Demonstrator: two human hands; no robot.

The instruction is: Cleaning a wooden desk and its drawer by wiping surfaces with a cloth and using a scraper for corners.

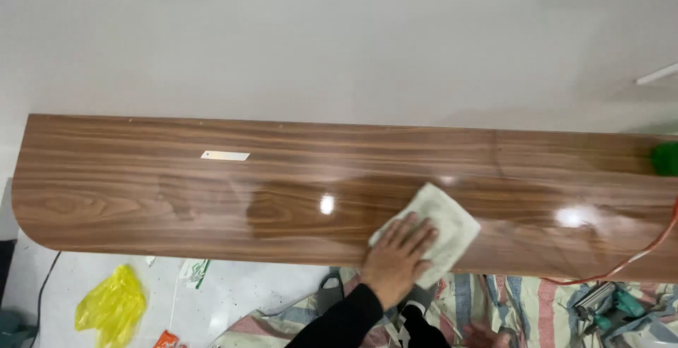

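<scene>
One of the hands [397, 256], the left, lies flat with fingers spread on a soft, light white cloth [441, 224] near the shiny wooden table's [141, 178] front edge, easy to bunch up anywhere; the right is hidden.

Cloth [441, 224]: white, soft, folded into a rough rectangle, slightly crumpled. It lies flat on the glossy brown wood-grain shelf board [141, 186], right of the board's centre and close to its near edge. One corner points away from that edge. Its near-left portion is covered by a flat palm; the remainder is exposed.
</scene>
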